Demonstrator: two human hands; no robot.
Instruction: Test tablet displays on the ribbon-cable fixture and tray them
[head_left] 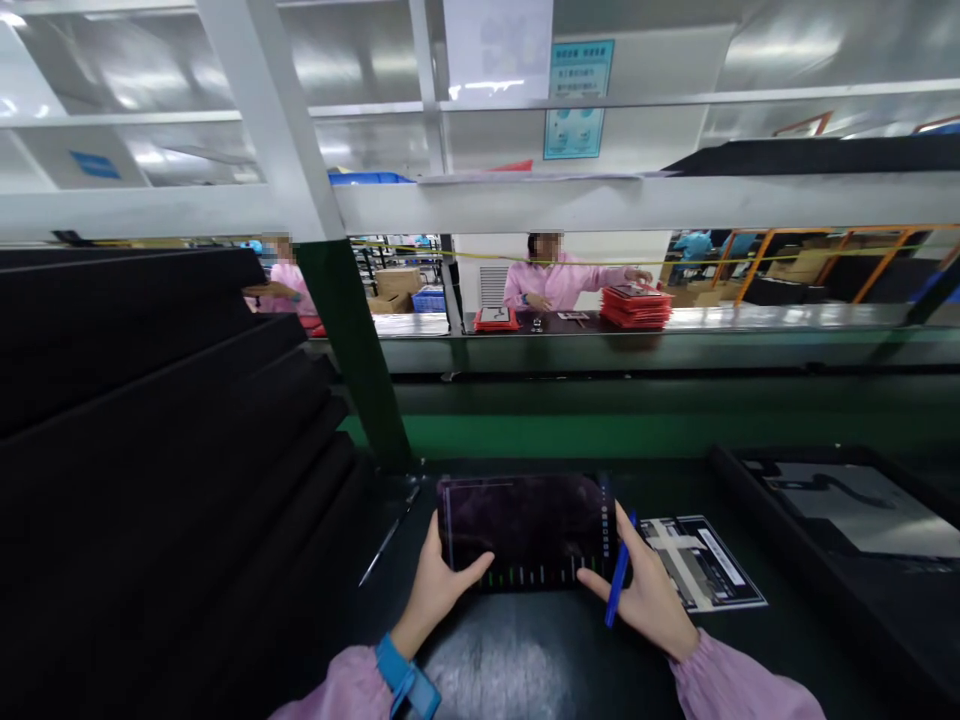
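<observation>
A dark tablet-like screen panel [525, 525] with faint icons along its right and lower edges is held up in front of me. My left hand [448, 580] grips its left edge, thumb on the front face. At the opposite edge my right hand [637, 585] is closed on the panel too, its thumb near the lower right corner. A blue pen [619, 580] is tucked in the right hand's fingers. Fingers behind the panel are hidden. A blue wrist strap [405, 675] sits on my left wrist. Beyond the right hand lies a flat component with a white label [724, 560].
Black foam trays [150, 450] are stacked high at left. A thin metal-looking tool [390, 535] lies on the dark bench. At right, a black tray [832, 600] holds a grey panel [862, 510]. A green post [356, 350] rises ahead; a co-worker [559, 280] handles red-edged stacks [636, 308] beyond.
</observation>
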